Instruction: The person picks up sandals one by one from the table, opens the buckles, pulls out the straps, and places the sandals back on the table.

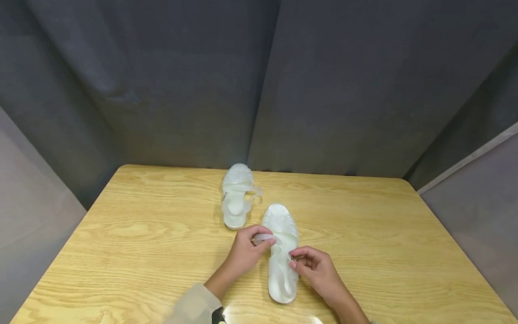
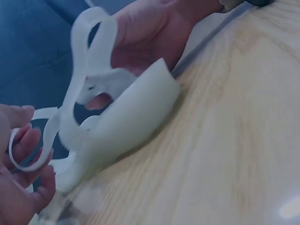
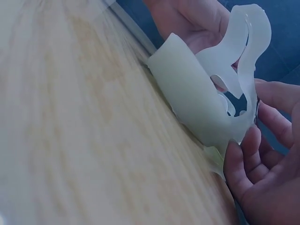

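Note:
A translucent white jelly sandal (image 1: 281,220) lies on the table, its toe pointing away from me. From the left, my left hand (image 1: 247,252) pinches its loose ankle strap (image 1: 263,237), which curls into a loop in the left wrist view. On the sandal's right side, my right hand (image 1: 321,272) pinches the small metal buckle (image 1: 293,258) between thumb and fingers. The buckle is mostly covered by the fingertips. In the right wrist view the heel (image 3: 183,84) stands near the camera, with the back strap arching above it.
A second matching sandal (image 1: 237,177) sits farther back and to the left, with its strap hanging out to the right. Beneath both is a light wooden table (image 1: 141,243). Dark grey curtains (image 1: 182,90) rise behind it, and paler panels (image 1: 32,202) flank the sides.

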`<state>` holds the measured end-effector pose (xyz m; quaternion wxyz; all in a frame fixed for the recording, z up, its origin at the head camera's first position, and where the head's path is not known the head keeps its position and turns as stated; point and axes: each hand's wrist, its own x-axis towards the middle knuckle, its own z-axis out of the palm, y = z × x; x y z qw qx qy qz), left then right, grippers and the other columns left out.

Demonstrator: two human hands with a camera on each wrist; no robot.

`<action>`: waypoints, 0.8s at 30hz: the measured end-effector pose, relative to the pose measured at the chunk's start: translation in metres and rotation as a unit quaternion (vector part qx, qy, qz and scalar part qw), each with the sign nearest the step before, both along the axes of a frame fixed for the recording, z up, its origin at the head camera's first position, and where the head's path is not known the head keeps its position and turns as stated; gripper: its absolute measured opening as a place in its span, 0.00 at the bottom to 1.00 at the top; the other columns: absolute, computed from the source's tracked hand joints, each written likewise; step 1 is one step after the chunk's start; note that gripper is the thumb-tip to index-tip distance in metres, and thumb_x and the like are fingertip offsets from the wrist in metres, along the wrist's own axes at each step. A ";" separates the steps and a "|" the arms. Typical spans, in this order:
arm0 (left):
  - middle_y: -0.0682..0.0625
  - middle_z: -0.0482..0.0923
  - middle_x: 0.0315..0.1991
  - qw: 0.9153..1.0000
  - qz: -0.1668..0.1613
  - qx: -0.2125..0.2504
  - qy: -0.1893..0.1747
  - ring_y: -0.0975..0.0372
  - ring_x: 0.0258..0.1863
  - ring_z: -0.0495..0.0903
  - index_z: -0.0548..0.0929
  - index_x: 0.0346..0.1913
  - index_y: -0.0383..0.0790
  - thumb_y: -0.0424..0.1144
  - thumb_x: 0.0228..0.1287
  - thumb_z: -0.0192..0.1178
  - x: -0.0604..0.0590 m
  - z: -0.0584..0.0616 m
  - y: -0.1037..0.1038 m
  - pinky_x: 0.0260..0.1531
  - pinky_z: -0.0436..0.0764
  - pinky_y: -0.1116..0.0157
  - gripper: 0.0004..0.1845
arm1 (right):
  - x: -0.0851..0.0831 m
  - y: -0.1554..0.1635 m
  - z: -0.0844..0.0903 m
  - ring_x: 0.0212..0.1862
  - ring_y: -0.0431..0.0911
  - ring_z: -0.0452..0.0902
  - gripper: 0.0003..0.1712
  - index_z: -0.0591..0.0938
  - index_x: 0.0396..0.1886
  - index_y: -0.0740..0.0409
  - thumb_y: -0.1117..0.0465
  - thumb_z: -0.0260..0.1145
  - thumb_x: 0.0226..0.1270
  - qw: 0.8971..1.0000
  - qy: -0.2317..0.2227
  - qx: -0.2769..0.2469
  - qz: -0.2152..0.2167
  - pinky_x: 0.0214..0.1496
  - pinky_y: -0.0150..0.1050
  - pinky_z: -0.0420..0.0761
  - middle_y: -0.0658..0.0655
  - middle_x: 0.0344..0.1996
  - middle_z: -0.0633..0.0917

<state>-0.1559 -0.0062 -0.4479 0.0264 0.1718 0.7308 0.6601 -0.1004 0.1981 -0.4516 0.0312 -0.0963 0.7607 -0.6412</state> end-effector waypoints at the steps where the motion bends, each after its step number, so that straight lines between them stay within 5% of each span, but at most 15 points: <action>1: 0.44 0.82 0.36 1.000 0.006 -0.010 0.005 0.66 0.30 0.77 0.83 0.38 0.34 0.35 0.57 0.66 0.000 0.000 0.003 0.29 0.78 0.73 0.08 | 0.000 0.000 0.000 0.30 0.36 0.76 0.15 0.78 0.44 0.75 0.67 0.66 0.60 1.000 -0.002 -0.001 0.002 0.31 0.28 0.77 0.52 0.29 0.81; 6: 0.47 0.81 0.39 0.996 0.033 -0.060 0.052 0.62 0.37 0.78 0.83 0.40 0.35 0.34 0.57 0.66 -0.004 0.002 0.017 0.35 0.79 0.70 0.09 | -0.001 0.000 -0.001 0.30 0.36 0.76 0.16 0.78 0.44 0.74 0.67 0.67 0.59 1.000 -0.010 -0.001 -0.002 0.31 0.29 0.78 0.54 0.30 0.82; 15: 0.43 0.75 0.55 0.977 0.014 -0.143 0.155 0.54 0.58 0.73 0.79 0.54 0.35 0.36 0.58 0.65 -0.008 0.014 0.028 0.58 0.72 0.56 0.20 | -0.001 -0.001 0.001 0.37 0.38 0.80 0.18 0.76 0.47 0.75 0.66 0.65 0.62 0.999 -0.039 -0.006 -0.013 0.38 0.31 0.81 0.65 0.41 0.82; 19: 0.41 0.66 0.66 0.975 -0.005 -0.174 0.138 0.51 0.66 0.65 0.72 0.63 0.39 0.41 0.61 0.62 -0.004 0.016 0.024 0.61 0.68 0.52 0.27 | -0.001 -0.001 0.001 0.36 0.39 0.80 0.19 0.76 0.46 0.75 0.63 0.65 0.62 0.998 -0.061 -0.004 -0.029 0.37 0.32 0.81 0.62 0.39 0.83; 24: 0.44 0.68 0.60 0.979 0.020 -0.168 0.114 0.52 0.59 0.68 0.74 0.60 0.37 0.38 0.60 0.62 0.007 0.009 0.015 0.53 0.75 0.56 0.25 | -0.002 -0.003 0.003 0.35 0.41 0.79 0.18 0.78 0.43 0.71 0.60 0.68 0.60 0.990 -0.114 0.011 -0.078 0.35 0.34 0.81 0.59 0.36 0.83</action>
